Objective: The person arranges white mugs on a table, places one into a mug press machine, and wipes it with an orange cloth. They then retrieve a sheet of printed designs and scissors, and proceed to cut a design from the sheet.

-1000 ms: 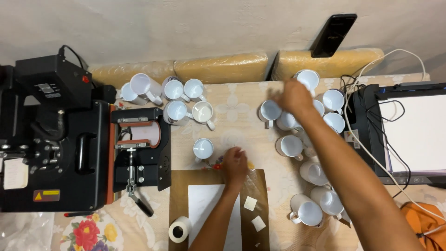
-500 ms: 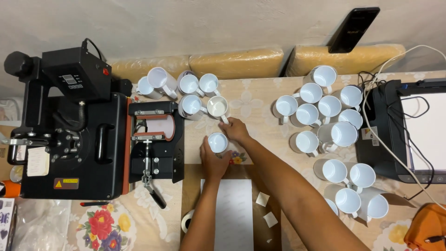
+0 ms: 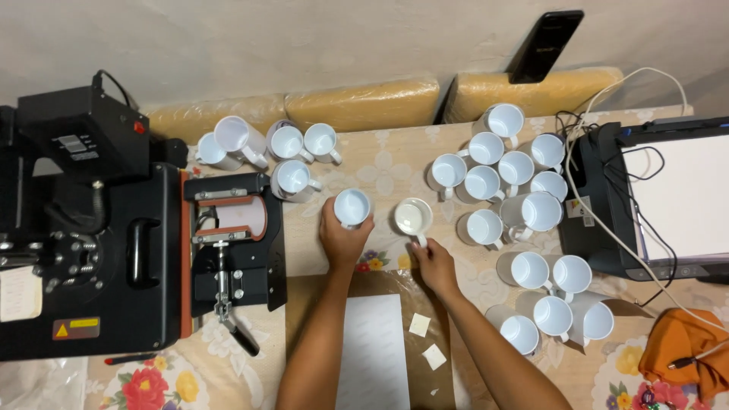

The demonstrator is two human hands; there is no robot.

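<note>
Mugs are what I am handling at this moment, two white ones near the middle of the desk (image 3: 380, 163). My left hand (image 3: 343, 241) is wrapping its fingers (image 3: 328, 225) closed around one white mug (image 3: 353, 206), gripping it from the side with the mouth facing up, at about nine o'clock from the second mug (image 3: 414, 217). My right hand (image 3: 434, 264) is sitting at six o'clock of that second mug, its fingers pinching shut on the handle, which is pointing toward me. Off at nine o'clock from the left hand, the mug press (image 3: 231, 220) is lying with its orange-lined cradle beside the big black heat press (image 3: 83, 228). A cluster of blank mugs (image 3: 516, 168) is standing at three o'clock, with a few more at eleven o'clock. Just below my wrists, a white sheet (image 3: 372, 349) is lying on a brown mat, with small paper squares (image 3: 419, 325) near it. I am judging this as the picking-and-sorting stage, both mugs in hand; moving either one is calling for a steady upright lift clear of its neighbours.
</note>
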